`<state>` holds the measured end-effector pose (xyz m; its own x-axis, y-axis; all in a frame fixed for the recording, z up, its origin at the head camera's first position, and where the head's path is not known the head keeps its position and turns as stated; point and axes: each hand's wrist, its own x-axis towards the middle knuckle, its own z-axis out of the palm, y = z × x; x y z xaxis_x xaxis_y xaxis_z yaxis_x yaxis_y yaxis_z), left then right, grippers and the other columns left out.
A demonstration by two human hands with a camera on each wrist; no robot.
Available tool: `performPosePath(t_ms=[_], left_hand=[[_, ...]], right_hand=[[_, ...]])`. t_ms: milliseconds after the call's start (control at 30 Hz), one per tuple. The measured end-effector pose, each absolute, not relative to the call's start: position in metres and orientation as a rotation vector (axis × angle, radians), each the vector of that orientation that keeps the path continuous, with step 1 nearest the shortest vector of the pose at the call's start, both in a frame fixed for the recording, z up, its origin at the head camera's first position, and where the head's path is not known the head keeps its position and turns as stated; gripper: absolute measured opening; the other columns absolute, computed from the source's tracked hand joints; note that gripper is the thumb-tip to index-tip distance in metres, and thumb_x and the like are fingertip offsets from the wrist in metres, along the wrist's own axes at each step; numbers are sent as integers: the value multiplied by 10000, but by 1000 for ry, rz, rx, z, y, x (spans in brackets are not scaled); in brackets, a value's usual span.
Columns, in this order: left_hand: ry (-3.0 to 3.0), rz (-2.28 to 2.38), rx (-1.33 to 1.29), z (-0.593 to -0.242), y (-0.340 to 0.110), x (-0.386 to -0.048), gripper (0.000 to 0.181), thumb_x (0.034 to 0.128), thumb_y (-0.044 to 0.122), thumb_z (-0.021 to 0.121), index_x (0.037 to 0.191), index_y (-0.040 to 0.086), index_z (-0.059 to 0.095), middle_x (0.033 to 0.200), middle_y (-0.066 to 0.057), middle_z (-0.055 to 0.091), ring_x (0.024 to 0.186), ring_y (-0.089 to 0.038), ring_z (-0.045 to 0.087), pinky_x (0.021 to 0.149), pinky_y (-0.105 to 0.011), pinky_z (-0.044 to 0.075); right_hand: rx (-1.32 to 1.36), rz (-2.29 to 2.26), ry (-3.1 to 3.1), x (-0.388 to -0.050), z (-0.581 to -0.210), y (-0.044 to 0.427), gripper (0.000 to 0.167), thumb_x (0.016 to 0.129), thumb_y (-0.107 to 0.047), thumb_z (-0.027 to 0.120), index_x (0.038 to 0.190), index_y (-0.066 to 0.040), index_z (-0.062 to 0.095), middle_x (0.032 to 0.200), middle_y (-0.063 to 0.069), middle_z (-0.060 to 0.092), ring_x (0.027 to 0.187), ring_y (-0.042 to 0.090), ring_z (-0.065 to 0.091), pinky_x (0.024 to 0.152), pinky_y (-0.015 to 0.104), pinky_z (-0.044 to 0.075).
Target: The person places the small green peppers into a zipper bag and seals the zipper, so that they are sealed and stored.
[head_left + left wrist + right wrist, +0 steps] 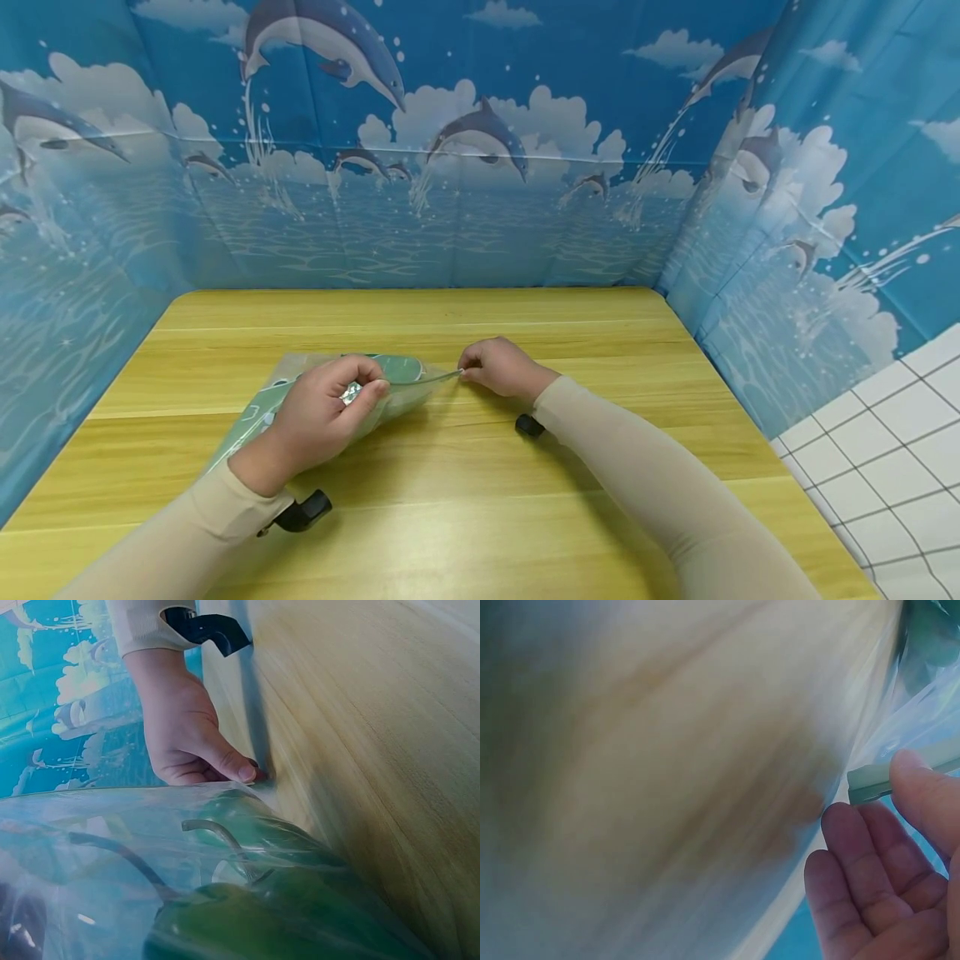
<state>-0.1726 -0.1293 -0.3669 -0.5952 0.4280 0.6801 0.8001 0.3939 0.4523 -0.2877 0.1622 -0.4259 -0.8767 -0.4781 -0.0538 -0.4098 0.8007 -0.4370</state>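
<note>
A clear plastic zip bag (251, 421) with green printing lies tilted on the table, left of centre in the head view. My left hand (322, 412) pinches its upper edge between thumb and forefinger and covers part of the bag. At the far right end of that edge, my right hand (506, 367) pinches the corner. The right wrist view shows the thumb over a pale green seal strip (870, 780), whose end sticks out. Green rounded shapes with curved stems (232, 915) show at the bag in the left wrist view; whether printed or inside, I cannot tell.
The light wooden table (480, 517) has its far edge against a blue dolphin-print curtain (487, 225). White tiles (900, 442) stand past the right edge. A black wrist mount (303, 510) juts from the left sleeve, another black mount (529, 427) from the right.
</note>
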Motion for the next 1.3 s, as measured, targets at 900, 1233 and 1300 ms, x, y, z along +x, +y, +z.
performPosePath(t_ms=[900,1233,1300], left_hand=[[-2150,-1134,-1073,-367,-129,-174,245,917,-94,689,931,145,638,806,107,606,692,-9,481,678,-192,438],[-2155,-1131,-1088,-368,-130,-175,232,922,-76,694,926,148,632,804,108,593,682,-6,453,621,-315,453],[-2157,-1127,-1087,-368,-130,-175,232,918,-78,694,925,146,632,805,108,594,685,-7,454,621,-317,454]], right_hand=[[-705,-603,2838,-291,-425,165,123,1021,-251,707,1080,-194,799,1035,-56,781,879,84,665,841,342,570],[-682,-598,2841,-292,-427,165,123,1023,-256,706,1089,-204,795,1050,-56,780,924,94,687,864,343,585],[-684,-589,2844,-293,-427,164,128,1024,-259,703,1095,-204,794,1057,-52,780,932,100,691,868,345,587]])
